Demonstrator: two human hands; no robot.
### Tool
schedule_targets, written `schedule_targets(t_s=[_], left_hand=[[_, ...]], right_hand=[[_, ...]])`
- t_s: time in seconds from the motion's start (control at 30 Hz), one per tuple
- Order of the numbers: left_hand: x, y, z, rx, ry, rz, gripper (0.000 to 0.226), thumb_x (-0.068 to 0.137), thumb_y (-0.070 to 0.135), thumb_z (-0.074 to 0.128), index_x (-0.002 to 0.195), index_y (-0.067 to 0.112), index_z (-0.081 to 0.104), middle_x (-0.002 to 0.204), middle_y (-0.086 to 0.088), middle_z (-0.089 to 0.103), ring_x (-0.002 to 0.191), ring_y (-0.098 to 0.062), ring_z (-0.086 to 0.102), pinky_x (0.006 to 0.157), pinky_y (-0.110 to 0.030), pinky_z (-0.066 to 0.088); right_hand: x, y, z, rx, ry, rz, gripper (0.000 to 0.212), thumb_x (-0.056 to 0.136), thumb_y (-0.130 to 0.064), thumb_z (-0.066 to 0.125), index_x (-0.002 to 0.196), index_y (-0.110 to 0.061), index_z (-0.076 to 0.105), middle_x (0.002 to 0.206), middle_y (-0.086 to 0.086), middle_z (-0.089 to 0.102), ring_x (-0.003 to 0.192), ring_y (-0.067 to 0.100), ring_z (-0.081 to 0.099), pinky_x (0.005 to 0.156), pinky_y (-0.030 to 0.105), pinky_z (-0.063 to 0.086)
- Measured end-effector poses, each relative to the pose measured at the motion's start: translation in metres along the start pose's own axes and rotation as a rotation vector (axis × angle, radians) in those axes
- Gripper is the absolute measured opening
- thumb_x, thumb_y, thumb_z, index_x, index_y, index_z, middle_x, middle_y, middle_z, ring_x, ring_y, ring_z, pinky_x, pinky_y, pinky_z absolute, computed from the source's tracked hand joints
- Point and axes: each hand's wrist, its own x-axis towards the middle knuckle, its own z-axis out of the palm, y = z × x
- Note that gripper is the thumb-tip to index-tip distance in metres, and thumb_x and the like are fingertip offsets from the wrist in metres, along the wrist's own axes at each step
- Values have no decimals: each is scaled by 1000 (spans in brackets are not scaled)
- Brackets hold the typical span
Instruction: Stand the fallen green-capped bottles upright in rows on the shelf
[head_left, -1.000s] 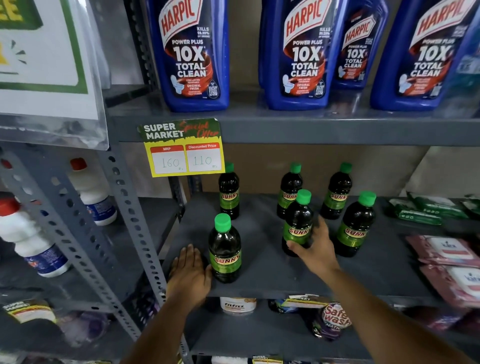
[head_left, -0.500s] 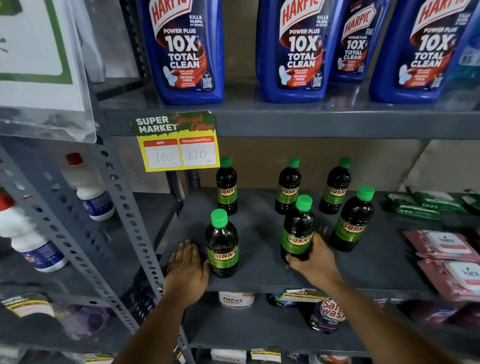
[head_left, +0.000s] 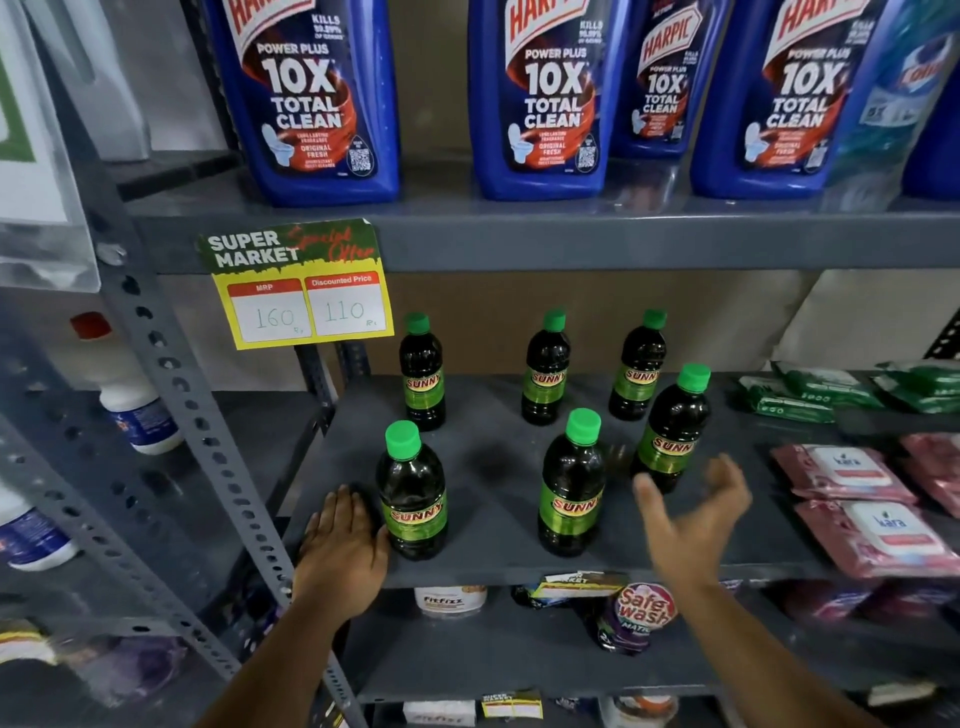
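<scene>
Several dark green-capped "Sunny" bottles stand upright on the grey shelf (head_left: 493, 452) in two rows. The back row has a left bottle (head_left: 422, 374), a middle bottle (head_left: 545, 371) and a right bottle (head_left: 638, 366). The front row has a left bottle (head_left: 413, 493), a middle bottle (head_left: 571, 493) and a right bottle (head_left: 672, 426). My left hand (head_left: 343, 545) lies flat on the shelf's front edge, touching the front left bottle's base. My right hand (head_left: 691, 514) hovers open, fingers spread, between the front middle and front right bottles, holding nothing.
Large blue Harpic bottles (head_left: 311, 98) fill the shelf above, with a yellow price tag (head_left: 301, 286) hanging from its edge. Pink wipe packs (head_left: 857, 509) and green packs (head_left: 810, 395) lie at the right. A perforated grey upright (head_left: 171, 374) stands left, white bottles (head_left: 135, 410) beyond it.
My right hand has let go of the front middle bottle and drawn back to the right, open. The left hand has stayed on the shelf edge. The view has shifted downward slightly.
</scene>
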Motion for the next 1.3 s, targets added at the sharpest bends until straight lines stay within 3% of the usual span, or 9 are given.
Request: schedule_targets(t_s=[0.07, 0.17, 0.3, 0.57, 1.07, 1.2, 1.3], left_hand=[[0, 0, 1, 8, -6, 1, 78, 84, 49, 3, 148, 4, 9, 158, -17, 9, 145, -30, 6, 117, -43, 8], [-1, -1, 2, 0, 8, 5, 83, 81, 52, -2, 147, 3, 12, 157, -18, 12, 144, -31, 9, 117, -44, 10], [0, -1, 2, -11, 23, 7, 91, 76, 55, -6, 146, 2, 17, 155, -20, 18, 144, -33, 14, 116, -46, 13], [-1, 0, 2, -34, 29, 4, 89, 78, 54, -3, 145, 1, 19, 154, -22, 19, 143, -35, 15, 116, -47, 15], [1, 0, 1, -25, 43, 13, 86, 79, 52, -1, 144, 0, 23, 153, -22, 22, 141, -36, 19, 115, -48, 18], [1, -2, 2, -41, 11, -9, 77, 85, 47, 9, 145, 1, 19, 154, -22, 18, 143, -35, 14, 116, -47, 15], [0, -1, -5, -109, 16, 4, 66, 93, 43, 21, 145, 1, 21, 154, -22, 20, 142, -35, 15, 117, -48, 16]], right_hand=[[38, 2, -8, -85, 31, 176, 104, 66, -42, 82, 145, -6, 23, 142, 17, 36, 132, 31, 39, 112, 44, 33], [74, 11, -14, -185, -251, 334, 104, 66, -29, 88, 147, -18, 23, 148, 8, 44, 134, 27, 45, 107, 40, 37], [84, 21, -13, -356, -321, 307, 75, 66, -28, 88, 127, -14, 47, 121, 6, 64, 104, 24, 61, 85, 30, 43], [50, 10, -34, -321, -286, 274, 59, 65, -21, 85, 114, -19, 51, 100, -3, 63, 89, 18, 61, 78, 29, 44], [19, 7, -58, -298, -270, 288, 60, 65, -16, 86, 115, -21, 51, 95, -8, 63, 88, 17, 63, 79, 31, 46], [16, 6, -57, -288, -262, 279, 61, 65, -14, 86, 115, -22, 51, 95, -8, 62, 86, 14, 61, 78, 30, 47], [16, 2, -59, -299, -285, 280, 61, 66, -15, 86, 116, -23, 51, 94, -13, 60, 96, 20, 63, 72, 22, 44]])
